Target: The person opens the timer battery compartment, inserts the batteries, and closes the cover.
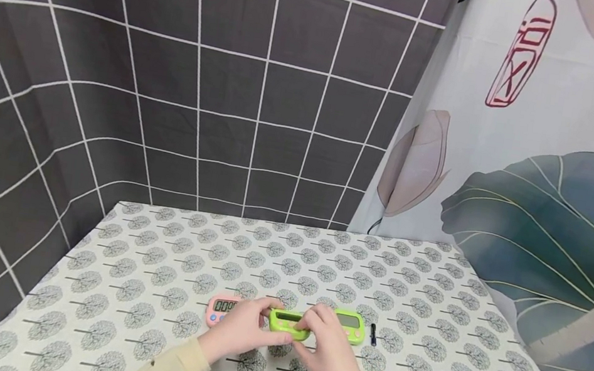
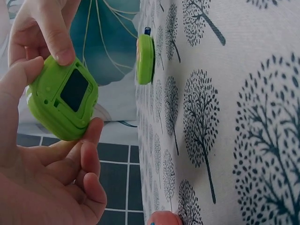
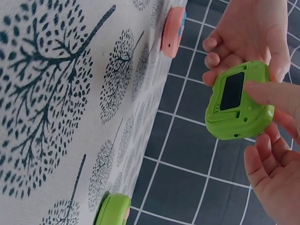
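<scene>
Between both hands, above the table, is a green digital timer (image 1: pixel 285 331), tilted with its screen side towards the head camera. Its back (image 2: pixel 61 101) carries a dark rectangular patch and a few small holes. My left hand (image 1: pixel 245 325) grips one end, thumb on one side and fingertip at the opposite edge. At the other end my right hand (image 1: pixel 330 347) pinches the casing, one finger (image 3: pixel 269 92) lying on the back. To the left, partly covered by my left hand, lies a pink timer (image 1: pixel 215 312) with digits showing. A second green timer (image 1: pixel 355 333) lies beyond my right hand.
A small dark cylinder (image 1: pixel 373 335) lies just right of the second green timer. The tablecloth (image 1: pixel 285 266) has a grey tree print. A dark gridded curtain (image 1: pixel 231 87) hangs behind the table, and a white leaf-patterned curtain (image 1: pixel 470 127) hangs on the right.
</scene>
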